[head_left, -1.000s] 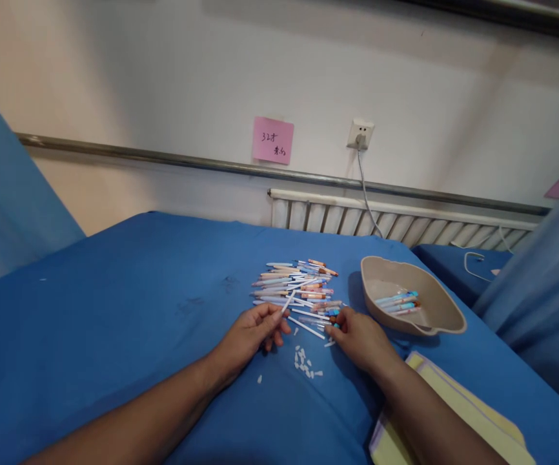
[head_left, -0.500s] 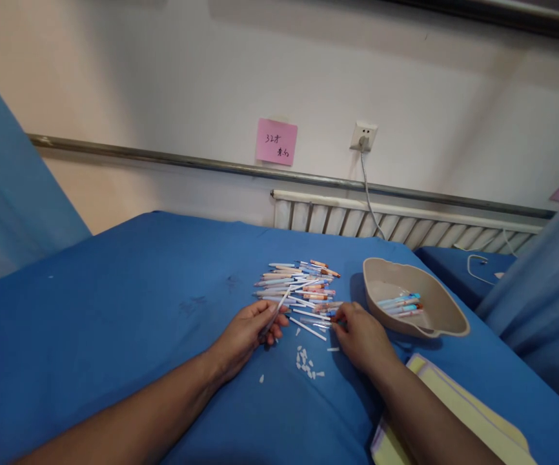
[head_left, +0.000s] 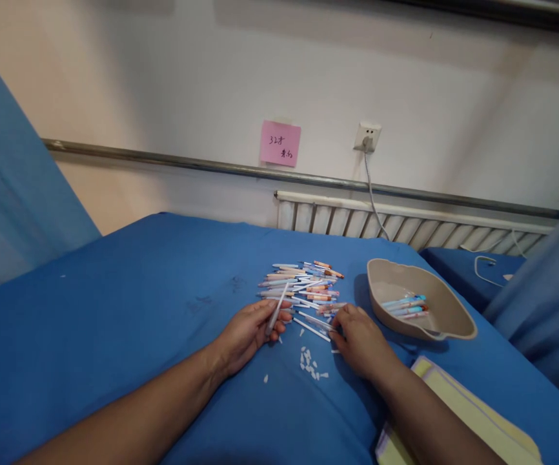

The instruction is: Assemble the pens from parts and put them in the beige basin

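Pen (head_left: pixel 275 315) aslant, tip away, slightly rightward

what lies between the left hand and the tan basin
In the head view, the near side of the pen pile and then the right hand lie between the left hand and the tan basin.

There's lots of room left of the left hand (head_left: pixel 249 330). A tub (head_left: pixel 447 310) blocks the right hand's (head_left: pixel 363 339) right side. Pens (head_left: pixel 286 276) crowd ahead.
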### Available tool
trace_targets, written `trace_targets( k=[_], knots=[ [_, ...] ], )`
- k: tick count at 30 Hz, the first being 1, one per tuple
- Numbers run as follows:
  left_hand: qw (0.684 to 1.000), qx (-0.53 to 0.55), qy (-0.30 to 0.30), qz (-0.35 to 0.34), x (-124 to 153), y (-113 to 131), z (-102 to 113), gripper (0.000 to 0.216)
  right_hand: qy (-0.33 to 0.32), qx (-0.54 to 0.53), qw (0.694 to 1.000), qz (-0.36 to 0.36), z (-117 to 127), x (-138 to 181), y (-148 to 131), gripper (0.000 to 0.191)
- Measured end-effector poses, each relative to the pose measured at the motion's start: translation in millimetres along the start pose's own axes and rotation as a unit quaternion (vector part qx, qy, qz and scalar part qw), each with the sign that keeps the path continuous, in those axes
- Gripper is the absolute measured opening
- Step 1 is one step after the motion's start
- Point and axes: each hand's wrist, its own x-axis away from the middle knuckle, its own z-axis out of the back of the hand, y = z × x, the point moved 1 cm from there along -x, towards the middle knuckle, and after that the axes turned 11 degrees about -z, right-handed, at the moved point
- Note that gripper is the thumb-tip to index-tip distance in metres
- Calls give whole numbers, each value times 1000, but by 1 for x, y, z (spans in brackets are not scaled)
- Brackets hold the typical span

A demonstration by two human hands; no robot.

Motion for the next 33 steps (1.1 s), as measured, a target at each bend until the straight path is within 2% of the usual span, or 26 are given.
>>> trace_targets(
  k=[7, 9, 11, 13, 15, 17, 19, 26, 33],
  knots=[
    [1000, -8, -10, 2, 0, 0, 0, 25, 2, 1, 1000, 4, -2, -3, 2, 8],
    [999, -29, -14, -6, 0, -1, 0, 26, 11, -39, 999, -6, -3, -4, 4, 8],
    [998, -64, -20, -18, 0, -1, -1, 28, 14, -132, 991, -18, -6, -7, 5, 9],
    [992, -116, -33, -28, -1, -2, -1, 30, 0, -272, 962, -29, -8, -9, 5, 15],
    [983, -175, -47, -42, -1, -4, -2, 33, -20, -403, 914, -35, -11, -11, 5, 22],
    [971, -225, -56, -65, -1, -4, -2, 33, -30, -483, 874, -38, -11, -12, 5, 28],
    [957, -266, -62, -94, 0, -4, -2, 31, -33, -516, 855, -45, -10, -13, 6, 31],
    [876, -428, -103, -196, 4, 9, -3, 24, -54, -512, 856, -56, -12, -13, 11, 31],
    [839, -481, -122, -222, 7, 9, -4, 27, -46, -470, 881, -40, -11, -12, 12, 29]
  ],
)
